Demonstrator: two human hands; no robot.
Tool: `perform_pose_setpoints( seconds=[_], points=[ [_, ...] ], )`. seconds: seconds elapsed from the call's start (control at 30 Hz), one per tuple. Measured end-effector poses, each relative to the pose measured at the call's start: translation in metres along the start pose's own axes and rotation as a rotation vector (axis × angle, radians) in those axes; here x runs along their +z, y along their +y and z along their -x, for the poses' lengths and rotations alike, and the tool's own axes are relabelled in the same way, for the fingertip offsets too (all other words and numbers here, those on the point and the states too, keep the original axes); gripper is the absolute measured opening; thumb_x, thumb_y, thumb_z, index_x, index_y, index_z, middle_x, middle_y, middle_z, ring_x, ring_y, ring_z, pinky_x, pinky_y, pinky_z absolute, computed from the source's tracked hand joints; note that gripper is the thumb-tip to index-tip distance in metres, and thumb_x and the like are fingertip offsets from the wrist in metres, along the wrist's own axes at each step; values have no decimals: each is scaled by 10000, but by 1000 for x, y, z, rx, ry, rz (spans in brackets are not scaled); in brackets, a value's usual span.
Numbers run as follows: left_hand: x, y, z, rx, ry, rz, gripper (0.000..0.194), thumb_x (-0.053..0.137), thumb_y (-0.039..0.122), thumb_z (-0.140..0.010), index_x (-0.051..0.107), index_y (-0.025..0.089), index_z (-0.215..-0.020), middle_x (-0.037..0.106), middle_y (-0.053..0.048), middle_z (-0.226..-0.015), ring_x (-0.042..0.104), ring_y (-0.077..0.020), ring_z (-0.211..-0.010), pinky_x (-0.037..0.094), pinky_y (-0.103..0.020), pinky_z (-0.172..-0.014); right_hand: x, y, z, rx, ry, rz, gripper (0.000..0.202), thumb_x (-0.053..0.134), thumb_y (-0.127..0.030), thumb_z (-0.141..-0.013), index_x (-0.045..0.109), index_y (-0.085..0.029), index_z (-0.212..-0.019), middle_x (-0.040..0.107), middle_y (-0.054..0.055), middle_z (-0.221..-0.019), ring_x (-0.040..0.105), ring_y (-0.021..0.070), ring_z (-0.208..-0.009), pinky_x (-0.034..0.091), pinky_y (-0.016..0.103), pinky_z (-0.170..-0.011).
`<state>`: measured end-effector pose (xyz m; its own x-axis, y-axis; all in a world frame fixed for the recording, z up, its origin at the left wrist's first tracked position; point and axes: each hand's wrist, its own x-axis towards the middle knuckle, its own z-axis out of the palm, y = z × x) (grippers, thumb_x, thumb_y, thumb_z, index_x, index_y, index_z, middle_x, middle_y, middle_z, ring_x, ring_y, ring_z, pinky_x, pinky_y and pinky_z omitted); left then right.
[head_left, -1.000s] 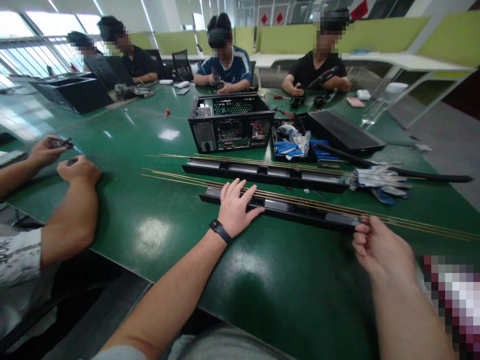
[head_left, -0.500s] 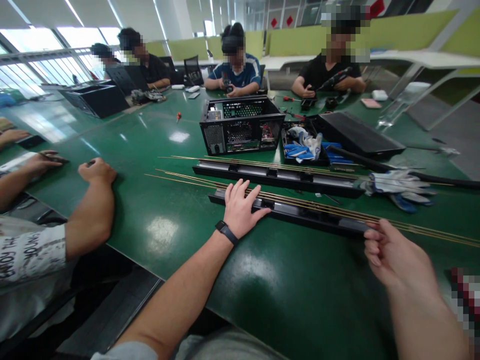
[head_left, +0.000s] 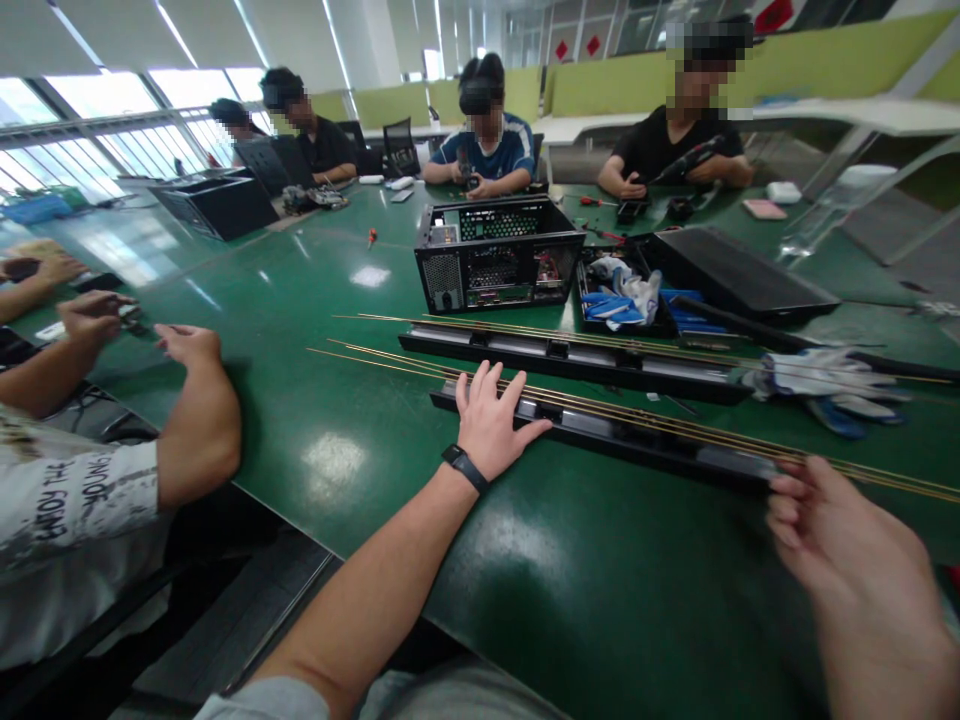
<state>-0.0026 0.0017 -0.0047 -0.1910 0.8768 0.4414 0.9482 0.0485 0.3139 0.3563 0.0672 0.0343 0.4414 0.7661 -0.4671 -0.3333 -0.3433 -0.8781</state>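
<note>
My left hand (head_left: pixel 491 420) lies with its fingers spread across the near long black tray (head_left: pixel 637 445), its fingertips over several thin gold-coloured rods (head_left: pixel 600 405) that run along it. The thumb rests by the tray's near edge. My right hand (head_left: pixel 832 530) is closed at the right end of the same tray, thumb and fingers pinching that end; the exact contact is partly hidden. Beyond it lies a second long black tray (head_left: pixel 675 383), also with thin rods along it, roughly parallel to the first.
Behind the trays stands an open black computer case (head_left: pixel 499 255). To its right are a box with gloves (head_left: pixel 619 295) and a black panel (head_left: pixel 742 270). White-and-blue gloves (head_left: pixel 832 380) lie at the far tray's right end. A co-worker's arm (head_left: pixel 199 420) is at left; others sit opposite.
The whole view has shifted, so things appear further right. My hands keep their places on the tray. At left, the co-worker's fingers have changed position.
</note>
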Motion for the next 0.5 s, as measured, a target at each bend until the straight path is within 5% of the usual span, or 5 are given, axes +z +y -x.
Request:
perform_pose_setpoints(
  seconds=[0.2,0.5],
  points=[
    [1,0,0,8,-1,-2,769,1026,571,-982,783,280,-1651,673,-219,-1800,509,-484,-1800,324,-767,-1517,0,6,-2,-24,13,-20,187,751,-191,-1100,665,-207,-935,561,-54,-753,405,64,-398,223,151,-299],
    [3,-5,0,30,24,21,767,1012,607,-991,784,267,-1640,692,-228,-1770,526,-495,-1780,325,-767,-1506,17,19,27,-49,-197,27,198,886,-302,-1019,739,-173,-989,638,-22,-749,401,63,-399,224,149,-278]
  ],
)
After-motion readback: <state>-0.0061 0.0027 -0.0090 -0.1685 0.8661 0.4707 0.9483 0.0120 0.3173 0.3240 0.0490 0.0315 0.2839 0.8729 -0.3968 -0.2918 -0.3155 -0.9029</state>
